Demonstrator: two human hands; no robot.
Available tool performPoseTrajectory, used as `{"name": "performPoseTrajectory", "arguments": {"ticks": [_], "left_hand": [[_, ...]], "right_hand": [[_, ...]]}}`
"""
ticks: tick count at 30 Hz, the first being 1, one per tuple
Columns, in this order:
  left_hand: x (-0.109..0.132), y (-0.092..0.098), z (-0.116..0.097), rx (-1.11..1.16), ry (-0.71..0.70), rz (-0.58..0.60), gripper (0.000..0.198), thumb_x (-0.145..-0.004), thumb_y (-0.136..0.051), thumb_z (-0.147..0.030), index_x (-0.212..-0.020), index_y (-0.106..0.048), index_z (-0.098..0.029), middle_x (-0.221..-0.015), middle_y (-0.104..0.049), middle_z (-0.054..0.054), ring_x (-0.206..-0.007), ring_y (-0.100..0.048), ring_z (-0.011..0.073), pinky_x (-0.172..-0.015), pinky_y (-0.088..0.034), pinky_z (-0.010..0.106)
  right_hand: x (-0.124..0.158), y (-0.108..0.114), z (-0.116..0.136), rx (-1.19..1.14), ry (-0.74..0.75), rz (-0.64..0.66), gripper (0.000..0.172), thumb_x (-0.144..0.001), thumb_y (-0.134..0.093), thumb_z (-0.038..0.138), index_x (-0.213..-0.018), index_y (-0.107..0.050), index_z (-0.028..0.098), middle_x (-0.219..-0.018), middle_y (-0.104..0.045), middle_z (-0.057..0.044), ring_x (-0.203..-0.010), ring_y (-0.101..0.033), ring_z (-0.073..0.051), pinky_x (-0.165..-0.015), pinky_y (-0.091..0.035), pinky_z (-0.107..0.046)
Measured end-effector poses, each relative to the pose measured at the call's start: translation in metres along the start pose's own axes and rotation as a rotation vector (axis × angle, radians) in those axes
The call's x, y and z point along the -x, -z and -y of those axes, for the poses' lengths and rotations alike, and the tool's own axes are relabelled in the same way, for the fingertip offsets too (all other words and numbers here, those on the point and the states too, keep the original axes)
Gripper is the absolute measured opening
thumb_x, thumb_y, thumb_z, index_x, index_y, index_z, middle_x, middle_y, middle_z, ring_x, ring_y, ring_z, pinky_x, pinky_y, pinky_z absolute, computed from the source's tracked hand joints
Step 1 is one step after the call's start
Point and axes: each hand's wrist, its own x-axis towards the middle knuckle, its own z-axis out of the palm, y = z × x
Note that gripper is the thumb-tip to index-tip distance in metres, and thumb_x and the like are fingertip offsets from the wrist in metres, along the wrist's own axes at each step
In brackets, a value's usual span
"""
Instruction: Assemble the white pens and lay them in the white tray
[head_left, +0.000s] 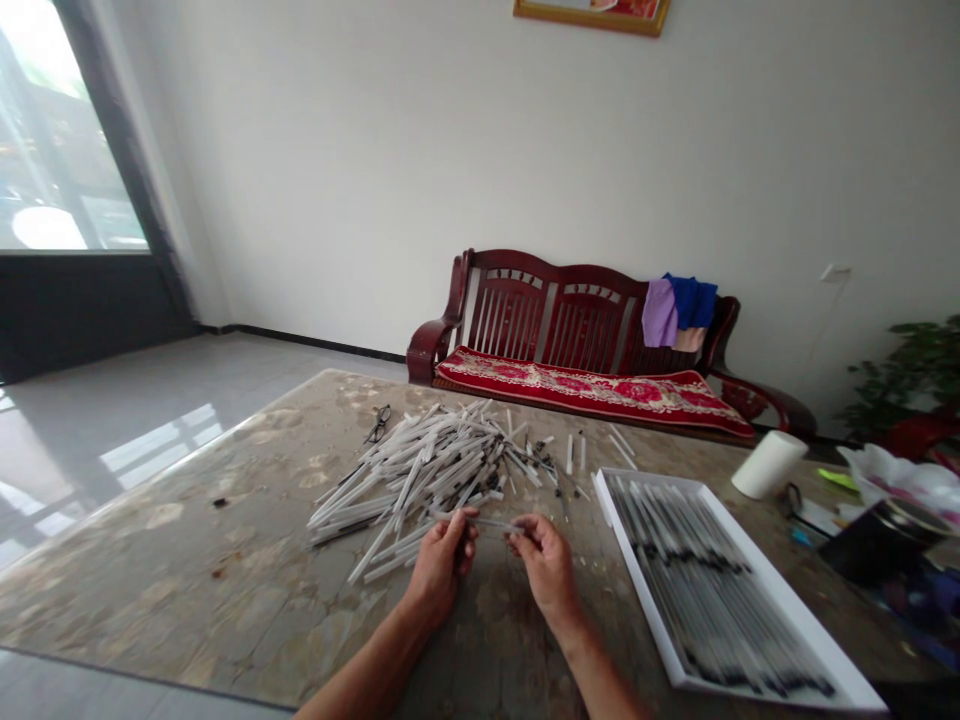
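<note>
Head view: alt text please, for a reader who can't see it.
The left hand and right hand hold a slim tube between them over a mottled stone table. Just beyond lies a loose pile of white tubes. To the right, a white tray holds tubes in neat parallel rows.

Our left hand (441, 570) and right hand (547, 570) grip a slim, smooth plastic tube (480, 521). Just ahead of the grip lie satiny white plastic tubes (420, 480) on a polished stone tabletop (225, 570), glossy yet pitted. To the grip's right runs a smooth white tray (636, 580); far beyond, a glossy dark wood bench (510, 300) carries a red patterned cloth cushion (585, 388).
</note>
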Motion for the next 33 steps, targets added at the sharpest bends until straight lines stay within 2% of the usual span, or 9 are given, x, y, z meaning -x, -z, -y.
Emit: {"name": "performPoseTrajectory", "arguments": {"ticks": [7,12,18,22,24,26,29,31,33], "left_hand": [[0.002,0.0,0.003,-0.023,-0.014,0.048,0.05,-0.064,-0.076,-0.057,-0.086,-0.068,-0.013,-0.059,-0.056,-0.003,-0.044,-0.043,0.0062,-0.036,-0.026,0.016],[0.004,0.002,0.006,-0.044,-0.07,0.061,0.045,-0.067,-0.075,-0.054,-0.085,-0.068,-0.014,-0.055,-0.056,-0.004,-0.045,-0.046,0.0075,-0.039,-0.028,0.017],[0.006,0.0,0.004,-0.075,-0.084,0.065,0.044,-0.066,-0.076,-0.054,-0.086,-0.068,-0.015,-0.056,-0.058,-0.003,-0.045,-0.048,0.0087,-0.042,-0.032,0.018],[0.007,-0.002,0.003,-0.031,-0.054,0.123,0.05,-0.067,-0.075,-0.055,-0.094,-0.068,-0.014,-0.059,-0.061,-0.002,-0.047,-0.049,0.0099,-0.043,-0.034,0.02],[0.008,-0.001,0.003,-0.043,-0.048,0.166,0.05,-0.07,-0.074,-0.054,-0.098,-0.068,-0.013,-0.056,-0.058,-0.003,-0.045,-0.047,0.0089,-0.043,-0.033,0.019],[0.01,0.002,0.004,-0.103,-0.045,0.213,0.051,-0.071,-0.073,-0.052,-0.103,-0.068,-0.012,-0.054,-0.056,-0.003,-0.045,-0.046,0.0085,-0.043,-0.032,0.019],[0.012,0.004,0.006,-0.238,-0.082,0.263,0.058,-0.071,-0.076,-0.046,-0.118,-0.063,-0.015,-0.058,-0.056,-0.004,-0.045,-0.045,0.0081,-0.043,-0.033,0.019],[0.012,0.003,0.008,-0.294,-0.127,0.265,0.059,-0.068,-0.077,-0.045,-0.118,-0.063,-0.018,-0.064,-0.058,-0.004,-0.045,-0.046,0.0082,-0.041,-0.034,0.019],[0.011,0.001,0.01,-0.319,-0.156,0.251,0.052,-0.068,-0.076,-0.047,-0.111,-0.066,-0.019,-0.069,-0.059,-0.003,-0.044,-0.048,0.0086,-0.039,-0.033,0.02]], "right_hand": [[0.005,-0.005,0.003,-0.035,-0.031,-0.024,0.036,-0.066,-0.077,0.05,-0.08,-0.067,0.018,-0.069,-0.071,-0.003,-0.062,-0.064,-0.018,-0.058,-0.051,-0.027],[0.011,-0.012,0.01,-0.172,-0.217,-0.054,0.044,-0.06,-0.081,0.053,-0.08,-0.065,0.018,-0.062,-0.07,-0.003,-0.055,-0.064,-0.018,-0.051,-0.051,-0.028],[0.017,-0.016,0.015,-0.364,-0.375,-0.074,0.045,-0.054,-0.086,0.045,-0.082,-0.064,0.017,-0.064,-0.07,-0.001,-0.055,-0.064,-0.015,-0.049,-0.049,-0.023],[0.023,-0.03,0.016,-0.57,-0.346,-0.035,0.042,-0.059,-0.085,0.041,-0.09,-0.066,0.019,-0.068,-0.068,0.001,-0.059,-0.062,-0.012,-0.05,-0.047,-0.02],[0.027,-0.039,0.013,-0.595,-0.334,-0.03,0.039,-0.062,-0.083,0.042,-0.089,-0.067,0.019,-0.067,-0.067,0.002,-0.056,-0.059,-0.01,-0.047,-0.043,-0.019],[0.029,-0.041,0.011,-0.568,-0.335,-0.08,0.038,-0.063,-0.081,0.045,-0.087,-0.068,0.018,-0.067,-0.067,0.002,-0.054,-0.058,-0.009,-0.044,-0.039,-0.018],[0.019,-0.02,0.014,-0.496,-0.314,-0.186,0.037,-0.066,-0.077,0.049,-0.086,-0.066,0.02,-0.076,-0.071,-0.001,-0.059,-0.062,-0.012,-0.044,-0.039,-0.018],[0.003,0.015,0.024,-0.413,-0.27,-0.217,0.036,-0.067,-0.074,0.05,-0.085,-0.065,0.02,-0.084,-0.073,-0.003,-0.063,-0.066,-0.014,-0.044,-0.041,-0.02],[-0.02,0.063,0.037,-0.288,-0.225,-0.249,0.04,-0.064,-0.074,0.052,-0.083,-0.064,0.019,-0.079,-0.072,-0.004,-0.059,-0.065,-0.015,-0.043,-0.04,-0.02]]}}
